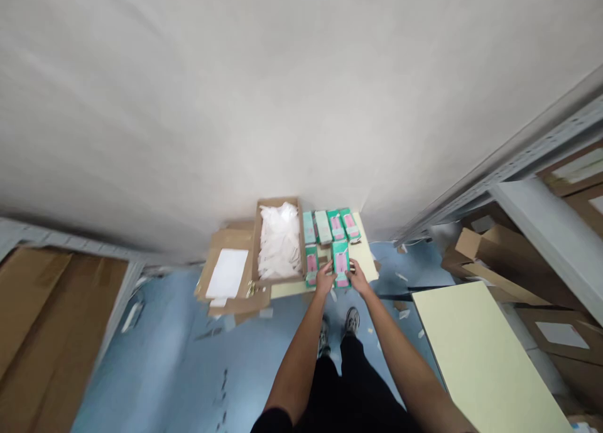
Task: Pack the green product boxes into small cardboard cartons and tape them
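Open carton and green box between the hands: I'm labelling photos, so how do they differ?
The open carton is larger than the green box. The carton is plain brown; the green box is partly pink. Left hand and right hand hold the green box, not the carton. Both are rectangular.

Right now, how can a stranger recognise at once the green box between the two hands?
Near the pale wall, a cream table bears an open carton of white material. Right of it are several boxes; yours is the pink-panelled green box, the only one between left hand and right hand.
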The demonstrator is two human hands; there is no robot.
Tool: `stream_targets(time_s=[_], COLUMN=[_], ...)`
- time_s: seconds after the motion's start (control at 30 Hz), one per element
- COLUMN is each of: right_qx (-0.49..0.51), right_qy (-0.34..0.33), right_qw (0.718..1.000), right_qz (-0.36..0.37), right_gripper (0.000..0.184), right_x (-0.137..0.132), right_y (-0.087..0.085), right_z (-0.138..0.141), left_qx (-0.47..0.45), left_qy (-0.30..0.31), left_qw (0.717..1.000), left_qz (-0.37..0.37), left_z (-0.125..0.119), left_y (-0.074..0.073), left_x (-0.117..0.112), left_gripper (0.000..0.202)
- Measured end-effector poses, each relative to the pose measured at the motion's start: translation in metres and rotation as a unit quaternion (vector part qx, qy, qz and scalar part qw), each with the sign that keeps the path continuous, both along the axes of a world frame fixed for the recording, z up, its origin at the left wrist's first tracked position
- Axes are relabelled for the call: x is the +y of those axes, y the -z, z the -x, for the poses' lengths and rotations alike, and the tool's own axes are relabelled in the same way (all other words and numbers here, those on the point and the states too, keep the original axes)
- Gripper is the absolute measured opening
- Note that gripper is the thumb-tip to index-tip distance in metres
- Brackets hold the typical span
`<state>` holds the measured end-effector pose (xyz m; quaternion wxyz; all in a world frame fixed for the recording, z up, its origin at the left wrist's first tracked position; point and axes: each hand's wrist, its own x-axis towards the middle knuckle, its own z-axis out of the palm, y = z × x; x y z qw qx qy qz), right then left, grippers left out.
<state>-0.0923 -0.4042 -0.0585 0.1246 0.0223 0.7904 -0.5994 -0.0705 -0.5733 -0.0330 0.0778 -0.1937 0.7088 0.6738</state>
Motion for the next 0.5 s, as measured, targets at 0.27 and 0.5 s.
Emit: stream_targets(time_s=[0.27,0.5], right_qx=[0.089,0.112], right_qy=[0.066,0.189], right_qw=[0.993,0.972], right_qz=[0.029,0.08], right_gripper=[0.071,0.07], right_x=[0.032,0.107], right_y=[-0.079,-0.122], right_z=[-0.014,-0.054], left_qx=[0.126,0.142], left_qy=[0.039,0.166], left_qw=[0.988,0.971], left_qz=[-0.078,-0.099], left_z=[0.01,0.014], left_y=[-0.049,-0.102], left_x=[0.018,0.091], left_gripper=[0.069,0.072])
